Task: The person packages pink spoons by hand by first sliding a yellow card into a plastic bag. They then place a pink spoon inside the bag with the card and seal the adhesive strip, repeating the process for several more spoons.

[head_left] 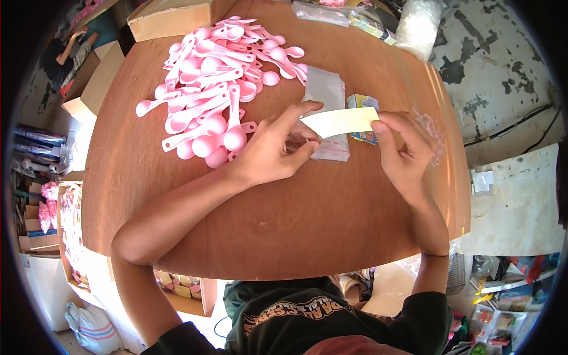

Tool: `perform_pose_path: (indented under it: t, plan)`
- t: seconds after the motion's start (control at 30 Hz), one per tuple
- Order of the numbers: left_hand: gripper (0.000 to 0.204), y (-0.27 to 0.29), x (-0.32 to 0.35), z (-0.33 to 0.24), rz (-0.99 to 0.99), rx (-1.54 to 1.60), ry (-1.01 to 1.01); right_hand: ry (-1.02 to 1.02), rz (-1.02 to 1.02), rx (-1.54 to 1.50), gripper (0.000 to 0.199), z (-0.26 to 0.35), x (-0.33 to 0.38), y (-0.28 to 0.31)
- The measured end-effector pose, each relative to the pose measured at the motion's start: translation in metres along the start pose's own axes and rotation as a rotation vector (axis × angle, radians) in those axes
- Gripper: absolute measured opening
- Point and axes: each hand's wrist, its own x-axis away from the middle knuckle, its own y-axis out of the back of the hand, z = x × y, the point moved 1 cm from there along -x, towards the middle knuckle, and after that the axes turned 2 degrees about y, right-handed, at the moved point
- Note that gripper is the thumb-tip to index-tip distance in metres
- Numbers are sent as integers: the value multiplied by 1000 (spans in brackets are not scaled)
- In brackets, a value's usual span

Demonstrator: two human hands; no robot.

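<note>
A pale yellow paper strip (343, 122) is stretched out above the table, slightly curved. My right hand (405, 145) pinches its right end between thumb and fingers. By the strip's left end is my left hand (275, 142), its thumb and index finger apart; its other fingers are partly hidden, so any touch on the strip is unclear. Beneath the strip lies a stack of clear plastic bags (325, 86). Small blue and yellow printed cards (362, 101) sit beside the bags, partly covered by the strip. A large heap of pink plastic scoops (207, 77) spreads just left of my left hand.
The brown wooden table (266, 225) has a curved-looking front edge close to my body. A cardboard box (177, 18) stands at the far left, and a clear plastic roll (419, 26) at the far right. Crumpled clear film (435, 139) lies beyond my right hand. Another person (68, 56) is at the upper left.
</note>
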Motion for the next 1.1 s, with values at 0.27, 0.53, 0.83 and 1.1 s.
perform_pose_path:
  t: [0.27, 0.53, 0.83, 1.1]
  plan:
    - [59, 0, 2, 5, -1, 47, -26, -165, 80, -55, 8, -6, 4, -4]
    - [62, 1, 4, 5, -67, 1, -40, -141, 123, -18, 8, 5, -1, -3]
    - [67, 6, 8, -5, -136, -340, -199, -225, 191, -116, 11, 12, 6, -8]
    - [46, 11, -7, -42, 191, -168, 51, -417, 111, -294, 13, 9, 3, 18]
